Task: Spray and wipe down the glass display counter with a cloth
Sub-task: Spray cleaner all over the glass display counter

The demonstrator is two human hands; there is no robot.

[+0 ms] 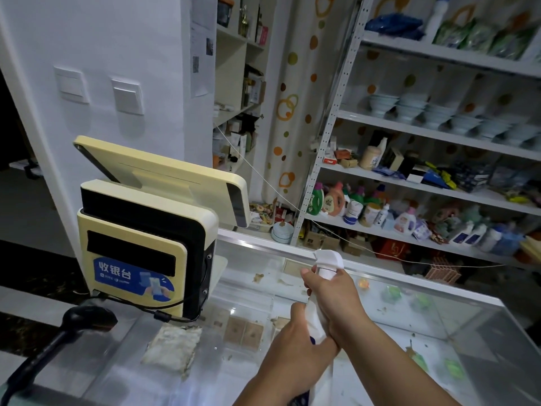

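Gripping a white spray bottle (326, 271) with both hands, the person holds it upright over the glass display counter (248, 291), to the right of the cream cash register (140, 247) that stands on the counter's left end. The right hand (333, 300) is wrapped around the bottle's neck just under the spray head, whose nozzle points toward the register. The left hand (295, 335) is curled around the bottle's body lower down, touching the right wrist. A whitish cloth (172, 347) with frayed edges lies flat just in front of the register's base, well apart from both hands; whether it sits on the glass or under it I cannot tell. Brownish smears and crumbs dot the glass to the register's right. A black barcode scanner (87, 317) stands at the register's front left, and stocked white shelves (439, 127) rise behind it to the right.
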